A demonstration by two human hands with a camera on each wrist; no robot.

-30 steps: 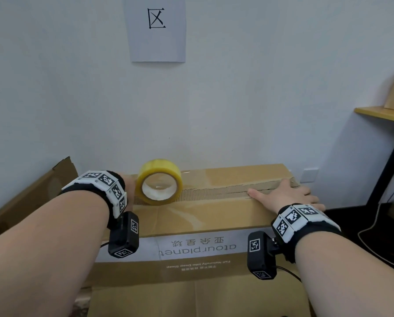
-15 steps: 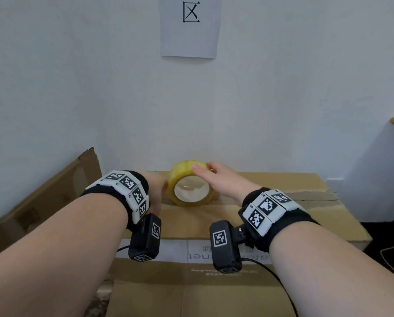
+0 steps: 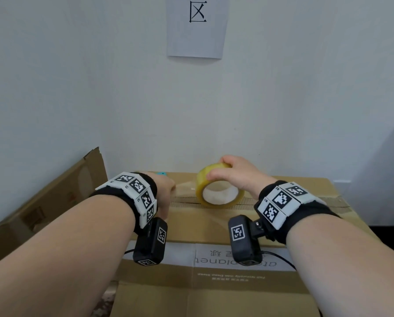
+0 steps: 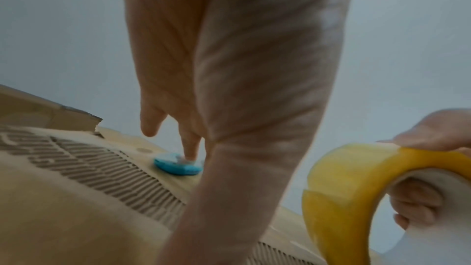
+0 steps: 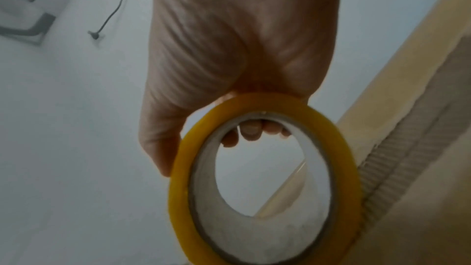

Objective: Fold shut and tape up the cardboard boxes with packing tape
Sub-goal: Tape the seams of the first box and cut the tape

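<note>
Right hand (image 3: 236,177) is curled over the top of the yellow tape roll (image 3: 219,191), which stands on edge on the closed cardboard box (image 3: 214,225), right on the seam. A clear strip runs from the roll over to the left hand (image 3: 166,193), which rests on the box top. Small blue thing (image 3: 161,173) just past that hand. Another cardboard box (image 3: 42,207) sits left, and a paper sign (image 3: 197,26) hangs on the wall.
</note>
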